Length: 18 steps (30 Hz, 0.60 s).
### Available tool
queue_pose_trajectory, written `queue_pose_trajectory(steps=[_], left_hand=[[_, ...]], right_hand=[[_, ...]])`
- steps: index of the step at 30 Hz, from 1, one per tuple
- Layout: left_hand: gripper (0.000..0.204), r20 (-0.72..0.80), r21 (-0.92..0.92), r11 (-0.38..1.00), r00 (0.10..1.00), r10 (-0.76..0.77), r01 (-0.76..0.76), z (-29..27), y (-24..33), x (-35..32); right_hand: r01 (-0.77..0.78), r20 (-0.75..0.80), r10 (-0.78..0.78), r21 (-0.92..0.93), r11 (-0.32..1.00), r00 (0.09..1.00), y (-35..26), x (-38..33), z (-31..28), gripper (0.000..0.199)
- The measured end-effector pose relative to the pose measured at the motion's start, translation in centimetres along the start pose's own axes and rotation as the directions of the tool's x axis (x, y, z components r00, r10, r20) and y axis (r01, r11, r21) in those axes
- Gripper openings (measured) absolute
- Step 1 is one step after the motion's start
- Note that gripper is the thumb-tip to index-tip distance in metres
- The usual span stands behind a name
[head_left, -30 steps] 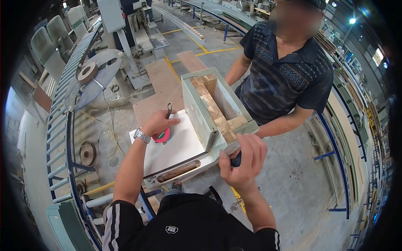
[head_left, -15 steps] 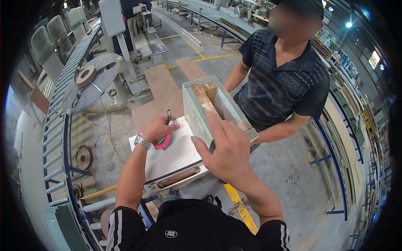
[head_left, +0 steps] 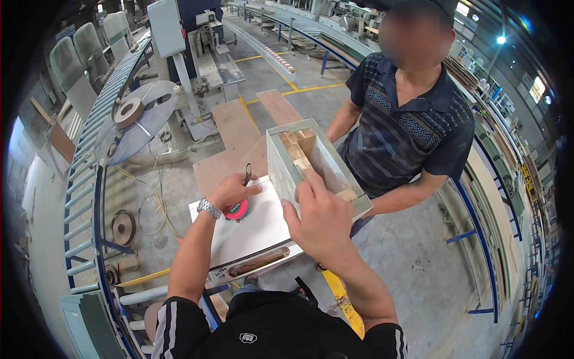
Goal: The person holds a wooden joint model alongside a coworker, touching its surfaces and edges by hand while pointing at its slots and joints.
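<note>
My left hand point(head_left: 229, 190) is closed round a red and dark green tape measure point(head_left: 238, 210), which rests on the white top of a box-like panel point(head_left: 254, 224). A black strap loop stands up from that hand. My right hand point(head_left: 324, 220) is at the near side of a pale green open-ended box frame point(head_left: 280, 163). Its index finger stretches toward the raw wood strip point(head_left: 297, 149) inside the frame, the thumb is apart, and it holds nothing. Whether the fingertip touches the wood I cannot tell. A co-worker point(head_left: 406, 119) stands behind the frame, arms along its far side.
Brown boards point(head_left: 236, 128) lie beyond the white panel. A roller conveyor point(head_left: 84, 197) runs down the left, near a reel point(head_left: 137, 110) of edge tape. Blue racks with stacked panels point(head_left: 478, 209) stand on the right. A yellow line point(head_left: 342, 293) marks the floor.
My right hand has drawn its fingers in and come down closer to the wood in the frame. The left hand stays at the tape measure. The view has shifted slightly.
</note>
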<state>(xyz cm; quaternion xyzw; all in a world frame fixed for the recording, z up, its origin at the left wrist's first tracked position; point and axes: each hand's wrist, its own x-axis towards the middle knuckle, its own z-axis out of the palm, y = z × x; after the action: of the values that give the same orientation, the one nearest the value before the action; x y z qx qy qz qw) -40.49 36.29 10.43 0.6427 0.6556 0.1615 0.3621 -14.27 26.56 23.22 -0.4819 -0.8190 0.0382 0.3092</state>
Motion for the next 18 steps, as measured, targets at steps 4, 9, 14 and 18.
queue_pose_trajectory(steps=[4, 9, 14, 18], left_hand=[[0.062, -0.011, -0.026, 0.999, 1.000, 0.028, -0.028, -0.1, -0.4, 0.1], [0.063, 0.002, -0.025, 1.000, 1.000, 0.018, -0.018, -0.1, -0.7, 0.3], [0.065, 0.001, -0.037, 0.999, 1.000, 0.023, -0.023, 0.5, -0.5, -0.2], [0.059, -0.040, -0.025, 0.996, 0.996, 0.080, -0.081, 0.5, -1.0, -0.1]], right_hand=[[0.056, 0.030, -0.051, -0.173, 0.983, 0.998, -1.9, 0.5, 0.9, 0.038], [0.017, 0.128, 0.030, -0.348, 0.937, 0.991, -4.0, 1.1, 2.8, 0.046], [0.010, 0.107, 0.034, -0.394, 0.919, 0.994, -4.4, 1.0, 4.0, 0.050], [-0.039, 0.198, 0.115, -0.350, 0.936, 0.973, -4.8, 0.6, 4.1, 0.053]])
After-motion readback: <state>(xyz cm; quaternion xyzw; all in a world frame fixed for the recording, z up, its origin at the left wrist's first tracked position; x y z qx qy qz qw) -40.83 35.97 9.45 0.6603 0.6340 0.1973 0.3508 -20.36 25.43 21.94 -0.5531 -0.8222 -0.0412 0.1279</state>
